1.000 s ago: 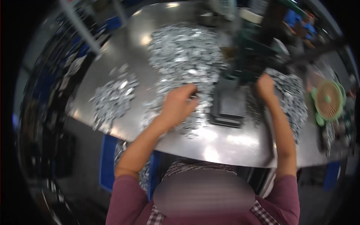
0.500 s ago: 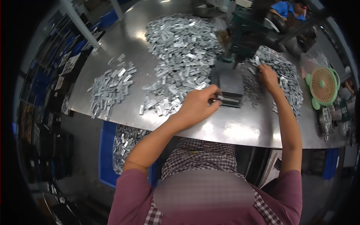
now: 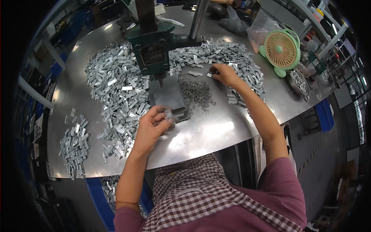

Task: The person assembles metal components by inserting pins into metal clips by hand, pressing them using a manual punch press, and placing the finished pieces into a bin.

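1. Metal piece [image 3: 169,115], grey and a little blurred, sat between the thumb and fingers of your left hand [image 3: 151,125], which was closed on it at the near edge of the steel block [image 3: 166,96] beneath the green press [image 3: 151,50].
2. It looked light and stiff, probably hard to break, though its smooth faces might have slid against bare skin; a pinch across the long sides, near the middle, seemed the surest hold.
3. Your right hand [image 3: 226,75] appeared to have its thumb and fingertips pinched on a second metal piece [image 3: 209,75], whose bright end showed at the left of the fingers; how firmly you gripped it, the view could not tell.
4. One loose piece [image 3: 195,73] lay flat on the table [image 3: 208,133], just left of that hand, while the right-hand pile [image 3: 247,67] spread beyond and beside it.
5. Beyond your left hand, and to its left, lay the broad pile [image 3: 116,100]; a heap of thin bits [image 3: 198,93] lay between the block and your right hand.
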Action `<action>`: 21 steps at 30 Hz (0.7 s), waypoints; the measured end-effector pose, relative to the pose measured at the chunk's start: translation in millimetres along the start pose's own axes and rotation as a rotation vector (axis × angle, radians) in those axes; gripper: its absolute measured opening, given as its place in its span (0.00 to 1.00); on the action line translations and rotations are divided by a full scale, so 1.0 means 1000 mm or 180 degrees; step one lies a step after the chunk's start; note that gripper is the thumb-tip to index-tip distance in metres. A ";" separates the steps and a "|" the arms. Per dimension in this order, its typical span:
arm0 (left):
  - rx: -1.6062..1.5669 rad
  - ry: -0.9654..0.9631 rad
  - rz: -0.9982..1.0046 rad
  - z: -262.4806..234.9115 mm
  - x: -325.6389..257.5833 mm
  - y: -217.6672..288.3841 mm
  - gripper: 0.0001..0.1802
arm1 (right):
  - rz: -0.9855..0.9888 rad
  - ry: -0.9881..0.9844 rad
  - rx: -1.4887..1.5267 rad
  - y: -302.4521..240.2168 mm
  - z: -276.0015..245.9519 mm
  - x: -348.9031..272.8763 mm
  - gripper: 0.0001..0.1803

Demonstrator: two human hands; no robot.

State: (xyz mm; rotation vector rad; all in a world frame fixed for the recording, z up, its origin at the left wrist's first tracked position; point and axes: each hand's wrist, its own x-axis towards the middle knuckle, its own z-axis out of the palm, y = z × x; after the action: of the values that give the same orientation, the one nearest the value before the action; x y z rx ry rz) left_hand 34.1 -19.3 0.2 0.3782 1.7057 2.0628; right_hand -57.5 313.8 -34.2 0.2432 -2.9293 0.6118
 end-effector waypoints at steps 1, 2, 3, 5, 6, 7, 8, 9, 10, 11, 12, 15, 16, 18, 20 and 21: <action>0.0058 -0.0065 0.0004 0.000 0.004 -0.001 0.16 | -0.0194 0.0020 0.0066 -0.007 -0.002 -0.003 0.11; 0.0065 -0.0038 -0.0020 0.000 0.006 0.000 0.16 | -0.0203 -0.0002 0.0094 -0.010 -0.002 -0.006 0.11; 0.0085 -0.0066 -0.0021 0.002 0.008 0.001 0.17 | -0.0161 0.0000 0.0215 -0.011 -0.004 -0.010 0.11; 0.0221 -0.0012 -0.0005 0.000 0.009 0.001 0.20 | -0.0196 0.0106 0.0085 -0.027 -0.009 -0.022 0.12; 0.0238 0.0077 -0.0037 0.000 0.010 -0.001 0.20 | -0.0251 0.0058 0.0147 -0.041 -0.009 -0.028 0.12; 0.0168 0.0081 0.0021 0.003 0.012 -0.002 0.19 | -0.0142 0.0055 0.0743 -0.059 -0.015 -0.038 0.13; 0.0095 0.0087 0.0052 0.006 0.013 -0.006 0.19 | -0.0003 0.0026 0.1349 -0.076 -0.019 -0.051 0.14; 0.0003 0.0141 -0.0045 0.009 0.011 -0.006 0.20 | -0.0102 -0.0089 0.1806 -0.099 -0.020 -0.063 0.14; 0.0011 0.0141 -0.0094 0.012 0.009 -0.008 0.20 | -0.0173 -0.0168 0.2237 -0.122 -0.019 -0.072 0.14; -0.0004 0.0102 0.0048 0.014 0.007 -0.008 0.20 | -0.0531 -0.0085 0.2438 -0.140 -0.014 -0.078 0.13; -0.0023 0.0063 0.0201 0.015 0.006 -0.009 0.20 | -0.0749 0.0081 0.2610 -0.156 -0.008 -0.082 0.12; -0.0059 0.0049 0.0365 0.025 0.002 -0.011 0.21 | -0.0652 0.0243 0.2497 -0.168 0.000 -0.089 0.12; -0.0097 0.0045 0.0458 0.028 0.001 -0.011 0.21 | -0.0720 0.0470 0.2398 -0.168 0.003 -0.091 0.11; -0.0184 0.0149 0.0492 0.028 -0.003 -0.009 0.18 | -0.0801 0.0714 0.2250 -0.172 0.007 -0.093 0.11; 0.0231 0.0333 0.0381 0.020 -0.005 -0.011 0.14 | -0.1014 0.0882 0.1839 -0.177 0.010 -0.098 0.10; 0.0104 0.0499 0.0410 0.020 -0.005 -0.012 0.12 | -0.1163 0.0911 0.1753 -0.179 0.011 -0.098 0.11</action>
State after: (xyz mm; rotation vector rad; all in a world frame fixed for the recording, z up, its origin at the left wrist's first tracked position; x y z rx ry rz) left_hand 49.4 -2.6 -7.2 0.3530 1.8521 2.2103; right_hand 70.8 160.1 8.5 0.6650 -2.3057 1.2512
